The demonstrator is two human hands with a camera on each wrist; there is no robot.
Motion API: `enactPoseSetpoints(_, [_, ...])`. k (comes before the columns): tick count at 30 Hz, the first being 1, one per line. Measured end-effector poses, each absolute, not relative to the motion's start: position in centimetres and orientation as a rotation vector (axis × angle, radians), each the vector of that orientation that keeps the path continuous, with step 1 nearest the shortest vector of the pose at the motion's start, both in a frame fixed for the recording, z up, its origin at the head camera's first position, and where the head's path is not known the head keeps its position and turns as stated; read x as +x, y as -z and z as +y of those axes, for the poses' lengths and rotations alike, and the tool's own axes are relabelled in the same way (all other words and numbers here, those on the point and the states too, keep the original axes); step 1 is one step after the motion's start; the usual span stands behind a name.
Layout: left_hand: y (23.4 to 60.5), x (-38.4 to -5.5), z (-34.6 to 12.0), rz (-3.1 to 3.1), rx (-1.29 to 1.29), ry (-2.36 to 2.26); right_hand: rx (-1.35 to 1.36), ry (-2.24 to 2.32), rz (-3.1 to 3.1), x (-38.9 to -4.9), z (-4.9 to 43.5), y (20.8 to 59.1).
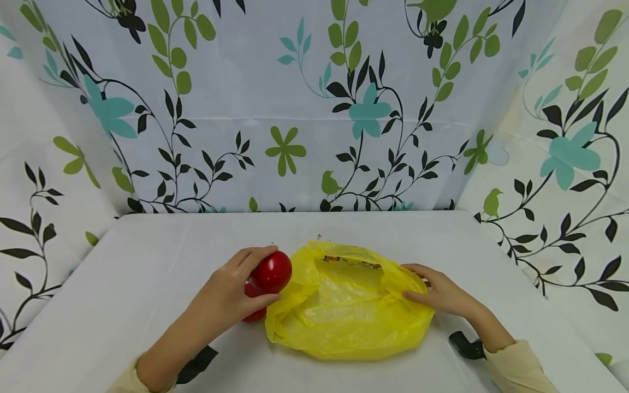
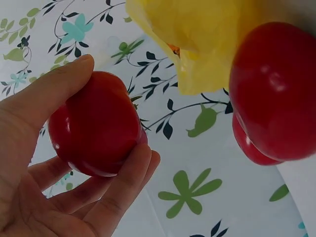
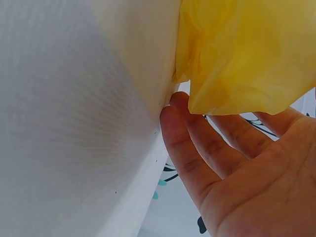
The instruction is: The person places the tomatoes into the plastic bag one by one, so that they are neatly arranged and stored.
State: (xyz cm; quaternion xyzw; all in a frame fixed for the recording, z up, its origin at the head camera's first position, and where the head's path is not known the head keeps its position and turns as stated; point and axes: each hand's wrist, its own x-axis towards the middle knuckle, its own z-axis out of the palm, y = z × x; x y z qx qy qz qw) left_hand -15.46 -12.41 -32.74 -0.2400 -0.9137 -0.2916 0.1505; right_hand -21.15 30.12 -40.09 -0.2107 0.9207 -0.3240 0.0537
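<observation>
My left hand holds a red tomato between thumb and fingers, just left of a yellow plastic bag. The left wrist view shows this tomato close up, with a bit of green stem at its edge. Another tomato sits below the held one, partly hidden by the hand; in the left wrist view two tomatoes overlap at the right. At the bag's right rim my right hand grips the plastic between thumb and forefinger. Its other fingers extend under the bag's edge, near the white tabletop.
The bag lies on a white table, its mouth gaping upward, with dark print inside the far rim. Curtains patterned with leaves and flowers surround the table at the back and sides. Black devices sit by both wrists.
</observation>
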Motion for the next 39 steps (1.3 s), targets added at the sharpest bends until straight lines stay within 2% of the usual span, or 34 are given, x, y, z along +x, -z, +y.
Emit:
enactPoseSetpoints(21, [33.7,-14.3,-9.6,-2.749,-0.877,0.818,-0.665,1.005,2.797,-21.1,30.2,40.0])
enactPoseSetpoints(39, [34.7,-14.6,-8.5,-2.820,-1.067,0.733,-0.664,1.008,2.789,-21.1,30.3,39.8])
